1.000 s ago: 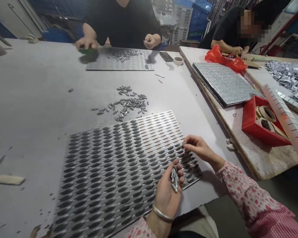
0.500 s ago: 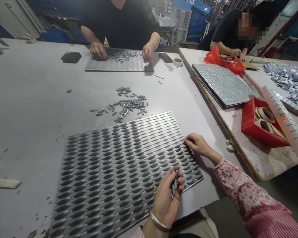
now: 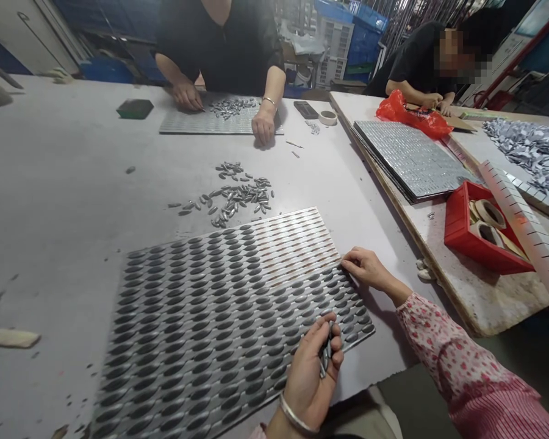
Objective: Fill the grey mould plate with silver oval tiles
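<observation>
A silver board [image 3: 187, 329] patterned with slots lies tilted before me, most of its slots filled with dark grey oval pieces. Its upper right part [image 3: 293, 244] shows bare, shiny slots. Over the board's near edge, my left hand [image 3: 313, 372] is palm up, fingers curled round several loose oval pieces [image 3: 326, 350]. My right hand [image 3: 366, 266] touches the board's right edge where the filled rows meet the bare ones. Its thumb and fingertips are pinched together, and whatever sits between them is hidden. Beyond the board lies a loose pile of oval pieces [image 3: 242, 196].
Across the table, a co-worker's hands [image 3: 263, 128] work at another board [image 3: 187, 124]. To the right, a side table holds stacked panels [image 3: 407, 155], a red bag [image 3: 412, 116] and a red bin [image 3: 457, 225] with tape rolls. A second person leans there.
My left hand has shifted slightly right and down with its pieces. My right hand stays at the board's edge. The co-worker's hand has moved to their board's near edge.
</observation>
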Motion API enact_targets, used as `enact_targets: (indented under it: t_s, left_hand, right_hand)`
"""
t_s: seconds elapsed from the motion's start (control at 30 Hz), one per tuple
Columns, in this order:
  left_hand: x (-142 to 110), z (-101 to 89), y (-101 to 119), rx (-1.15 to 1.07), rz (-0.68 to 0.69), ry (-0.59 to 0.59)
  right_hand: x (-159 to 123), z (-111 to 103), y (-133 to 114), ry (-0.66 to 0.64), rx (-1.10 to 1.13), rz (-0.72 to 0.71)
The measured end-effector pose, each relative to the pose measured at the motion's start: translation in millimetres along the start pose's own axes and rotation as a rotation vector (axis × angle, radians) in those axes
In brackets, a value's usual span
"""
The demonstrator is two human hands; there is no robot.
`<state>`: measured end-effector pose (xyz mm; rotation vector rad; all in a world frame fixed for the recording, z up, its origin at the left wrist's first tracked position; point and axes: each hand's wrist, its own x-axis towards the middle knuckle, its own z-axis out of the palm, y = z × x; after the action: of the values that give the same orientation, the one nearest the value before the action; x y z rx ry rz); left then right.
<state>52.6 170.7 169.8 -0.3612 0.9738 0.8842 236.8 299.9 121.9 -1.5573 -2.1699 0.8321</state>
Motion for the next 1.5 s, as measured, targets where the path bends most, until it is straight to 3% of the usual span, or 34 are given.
enact_targets:
  t_s: [0.17, 0.37, 0.47, 0.6, 0.77, 0.87, 1.0, 1.1, 1.2, 1.37, 1.5]
  left_hand:
    - [2.6, -2.8, -4.1, 0.006, -0.009, -0.024]
    - [-1.6, -1.3, -5.2, -0.002, -0.023, -0.026]
    - [-2.3, -1.6, -6.1, -0.012, -0.021, -0.027]
    - [-1.9, -2.2, -6.4, -0.004, 0.003, -0.012]
    - [-3.0, -2.2, -5.2, 0.010, 0.038, 0.040]
    - [-2.5, -3.4, -5.4, 0.007, 0.046, 0.021]
    - [-0.8, -3.1, -3.7, -0.012, 0.044, 0.053]
    - [0.5, -1.0, 0.2, -0.035, 0.073, 0.077]
    - [2.1, 1.0, 4.5, -0.063, 0.120, 0.086]
    - [5.2, 0.5, 8.1, -0.095, 0.199, 0.055]
    - [5.0, -2.9, 10.7, -0.120, 0.286, 0.081]
  right_hand:
    - [2.4, -0.8, 1.7, -0.009, -0.004, 0.040]
    - [11.5, -8.7, 10.9, -0.126, -0.150, 0.042]
    - [11.0, -8.7, 10.5, -0.093, -0.097, 0.060]
    - [3.0, 0.5, -1.3, -0.005, 0.004, -0.091]
    - [-1.8, 11.7, -20.3, -0.059, -0.208, -0.311]
    - [-0.5, 12.9, -24.8, -0.081, -0.354, -0.331]
    - [1.2, 11.8, -24.9, -0.108, -0.383, -0.272]
    - [-0.6, 8.8, -29.2, -0.085, -0.281, -0.224]
    - [-7.0, 4.0, -42.6, -0.089, 0.006, -0.221]
    - [-21.0, 5.6, -71.5, -0.344, 0.430, -0.223]
    - [-21.1, 19.0, -82.1, -0.384, 0.557, -0.086]
